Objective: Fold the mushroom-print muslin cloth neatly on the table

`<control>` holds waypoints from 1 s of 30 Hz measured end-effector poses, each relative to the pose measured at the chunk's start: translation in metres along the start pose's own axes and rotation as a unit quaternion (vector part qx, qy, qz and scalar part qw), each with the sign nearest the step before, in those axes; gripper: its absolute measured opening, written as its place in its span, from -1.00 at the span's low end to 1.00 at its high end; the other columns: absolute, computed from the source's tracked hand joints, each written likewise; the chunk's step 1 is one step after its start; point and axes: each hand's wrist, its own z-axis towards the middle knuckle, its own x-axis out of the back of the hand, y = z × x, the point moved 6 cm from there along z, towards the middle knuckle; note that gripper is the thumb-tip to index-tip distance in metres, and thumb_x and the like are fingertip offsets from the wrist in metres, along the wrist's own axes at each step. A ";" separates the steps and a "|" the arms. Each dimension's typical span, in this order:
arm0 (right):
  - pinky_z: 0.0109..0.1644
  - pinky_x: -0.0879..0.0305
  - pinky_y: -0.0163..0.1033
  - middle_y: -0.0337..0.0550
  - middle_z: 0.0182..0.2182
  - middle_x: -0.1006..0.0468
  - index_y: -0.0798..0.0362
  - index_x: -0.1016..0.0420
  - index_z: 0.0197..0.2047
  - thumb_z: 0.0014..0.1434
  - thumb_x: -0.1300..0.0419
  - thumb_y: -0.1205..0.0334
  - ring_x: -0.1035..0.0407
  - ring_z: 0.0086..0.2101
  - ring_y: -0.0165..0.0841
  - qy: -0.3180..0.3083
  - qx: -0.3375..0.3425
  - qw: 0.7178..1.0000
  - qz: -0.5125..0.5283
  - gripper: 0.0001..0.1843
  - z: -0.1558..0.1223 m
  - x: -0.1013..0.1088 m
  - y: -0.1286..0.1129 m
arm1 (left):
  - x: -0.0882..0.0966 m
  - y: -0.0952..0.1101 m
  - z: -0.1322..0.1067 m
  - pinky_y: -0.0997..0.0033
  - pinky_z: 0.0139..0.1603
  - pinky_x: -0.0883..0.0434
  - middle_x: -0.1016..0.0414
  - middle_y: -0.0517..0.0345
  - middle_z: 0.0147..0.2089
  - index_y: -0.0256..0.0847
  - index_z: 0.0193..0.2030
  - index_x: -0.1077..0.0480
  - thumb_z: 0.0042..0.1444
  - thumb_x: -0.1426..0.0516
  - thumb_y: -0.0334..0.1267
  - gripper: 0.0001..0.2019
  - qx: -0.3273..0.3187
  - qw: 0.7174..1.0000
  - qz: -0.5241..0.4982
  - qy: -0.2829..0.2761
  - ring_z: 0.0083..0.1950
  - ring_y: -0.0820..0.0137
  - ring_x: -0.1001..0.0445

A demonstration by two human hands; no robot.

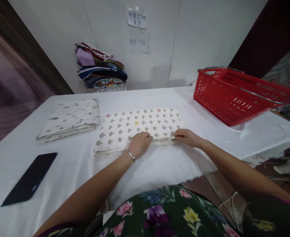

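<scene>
A folded white cloth [145, 126] printed with grey and a few coloured mushrooms lies on the white-covered table in front of me. My left hand [140, 144], with a silver bracelet at the wrist, has its fingers curled over the near edge of the cloth, around its middle. At the near right corner, my right hand [188, 137] pinches the edge between thumb and fingers. Several layers show along that near side. To the left rests a second folded white cloth [72, 117] with a small grey print, apart from both hands.
A dark phone [30, 179] lies at the left on the table [145, 171]. Toward the back right stands a red plastic basket [224, 95] with metal handles. Behind the table's far edge is a stack of folded fabrics [102, 70], against a wall with two paper signs [138, 29].
</scene>
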 end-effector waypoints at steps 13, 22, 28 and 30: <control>-0.10 -0.23 -0.10 -0.01 -0.17 -0.46 0.05 -0.46 -0.10 0.28 0.11 0.25 -0.29 -0.18 -0.24 0.000 0.134 0.968 -0.210 -0.67 -0.022 -0.024 -0.002 | -0.010 0.014 -0.009 0.31 -0.30 -0.14 -0.36 0.09 -0.33 -0.22 -0.29 -0.36 0.18 0.03 -0.46 -0.82 -0.080 0.995 0.059 -0.009 -0.28 0.37 -0.27; -0.13 -0.21 -0.12 -0.02 -0.23 -0.48 0.03 -0.49 -0.13 0.27 0.09 0.25 -0.32 -0.20 -0.24 0.064 0.082 0.968 -0.229 -0.68 -0.008 -0.011 -0.001 | -0.004 0.006 -0.004 0.30 -0.28 -0.15 -0.37 0.08 -0.31 -0.20 -0.25 -0.38 0.20 0.05 -0.45 -0.80 -0.061 0.997 0.048 0.005 -0.26 0.36 -0.29; -0.11 -0.20 -0.12 -0.03 -0.22 -0.46 0.04 -0.48 -0.13 0.29 0.12 0.26 -0.28 -0.21 -0.25 -0.009 0.136 0.966 -0.220 -0.66 -0.016 -0.023 -0.008 | -0.010 0.014 -0.012 0.31 -0.29 -0.15 -0.36 0.08 -0.32 -0.23 -0.26 -0.36 0.18 0.03 -0.48 -0.82 -0.075 0.996 0.052 -0.010 -0.28 0.37 -0.28; -0.11 -0.20 -0.12 -0.03 -0.22 -0.46 0.04 -0.48 -0.13 0.29 0.13 0.25 -0.28 -0.21 -0.25 -0.013 0.135 0.967 -0.218 -0.65 -0.018 -0.024 -0.009 | -0.010 0.015 -0.011 0.30 -0.29 -0.15 -0.36 0.07 -0.31 -0.23 -0.26 -0.36 0.18 0.05 -0.49 -0.81 -0.075 0.996 0.054 -0.018 -0.28 0.35 -0.27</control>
